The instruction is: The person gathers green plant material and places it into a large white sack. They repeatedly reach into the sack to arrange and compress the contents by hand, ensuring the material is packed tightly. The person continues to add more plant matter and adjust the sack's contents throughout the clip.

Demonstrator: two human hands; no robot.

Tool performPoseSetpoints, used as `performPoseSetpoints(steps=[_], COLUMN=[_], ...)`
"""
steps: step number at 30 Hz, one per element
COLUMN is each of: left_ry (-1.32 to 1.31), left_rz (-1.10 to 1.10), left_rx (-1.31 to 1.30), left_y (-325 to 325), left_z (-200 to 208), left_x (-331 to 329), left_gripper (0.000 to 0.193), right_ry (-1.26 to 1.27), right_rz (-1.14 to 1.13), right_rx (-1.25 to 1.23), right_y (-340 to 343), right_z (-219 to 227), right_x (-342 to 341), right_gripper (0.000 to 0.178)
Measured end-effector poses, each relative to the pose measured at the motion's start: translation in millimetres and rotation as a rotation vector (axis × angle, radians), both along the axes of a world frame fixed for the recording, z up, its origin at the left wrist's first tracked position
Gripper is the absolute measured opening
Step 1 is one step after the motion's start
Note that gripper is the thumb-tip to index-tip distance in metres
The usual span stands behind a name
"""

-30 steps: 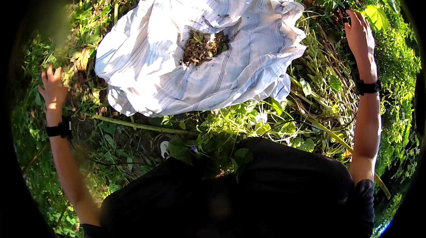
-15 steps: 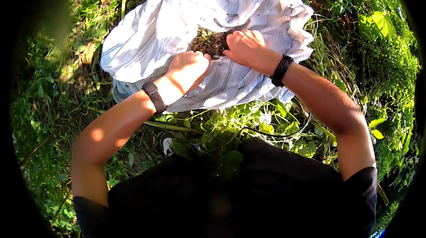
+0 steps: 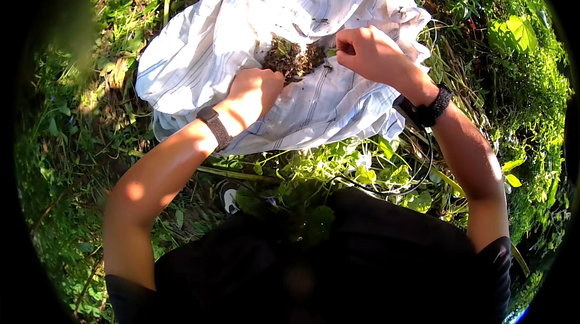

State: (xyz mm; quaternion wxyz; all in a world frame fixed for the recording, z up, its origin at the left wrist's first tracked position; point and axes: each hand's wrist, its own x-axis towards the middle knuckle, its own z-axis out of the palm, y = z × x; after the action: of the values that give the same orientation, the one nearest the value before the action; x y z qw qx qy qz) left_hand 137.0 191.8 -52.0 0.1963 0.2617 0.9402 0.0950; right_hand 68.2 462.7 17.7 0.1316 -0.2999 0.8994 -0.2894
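A white cloth with thin blue-grey stripes [image 3: 199, 52] lies bunched on the ground ahead of me. In its middle sits a small heap of brown dry plant bits [image 3: 294, 59]. My left hand [image 3: 257, 91] is closed at the heap's lower left edge, fingertips hidden under the knuckles. To the right of the heap, my right hand [image 3: 376, 55] is raised over the cloth with its fingers curled and pinched; what they hold, if anything, is hidden. A tiny green leaf bit [image 3: 331, 52] shows beside its fingertips. Dark crumbs speckle the cloth nearby.
Green weeds [image 3: 368, 173] grow between the cloth and my dark-clothed legs [image 3: 254, 263]. Dry stalks [image 3: 450, 82] lie along the cloth's right side. A thin dark cable [image 3: 430, 164] curves below my right wristband [image 3: 436, 105]. My shoe [image 3: 229, 197] shows at lower left.
My right hand has moved right, away from the heap, and its wrist has turned. More of the heap now shows. My left hand has stayed nearly in place.
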Motion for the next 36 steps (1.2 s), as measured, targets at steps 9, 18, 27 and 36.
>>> performPoseSetpoints(steps=[9,18,27,36], left_ry=[0.162,0.01,0.119,0.001], left_rz=[0.005,-0.068,-0.035,0.111], left_rx=[0.245,0.104,0.049,0.262], left_y=[-5,9,4,-2], left_z=[4,-7,-13,10], left_x=[9,4,7,-3], left_gripper=[0.013,0.009,0.017,0.007], right_ry=[-0.125,-0.024,0.186,0.127], right_rz=[-1.221,-0.045,0.225,0.186], right_rx=[-0.877,0.204,0.455,0.365], right_y=[123,2,-37,-41], right_z=[96,-17,-68,-62], right_x=[-68,-4,-14,-2], right_gripper=[0.029,0.018,0.03,0.014])
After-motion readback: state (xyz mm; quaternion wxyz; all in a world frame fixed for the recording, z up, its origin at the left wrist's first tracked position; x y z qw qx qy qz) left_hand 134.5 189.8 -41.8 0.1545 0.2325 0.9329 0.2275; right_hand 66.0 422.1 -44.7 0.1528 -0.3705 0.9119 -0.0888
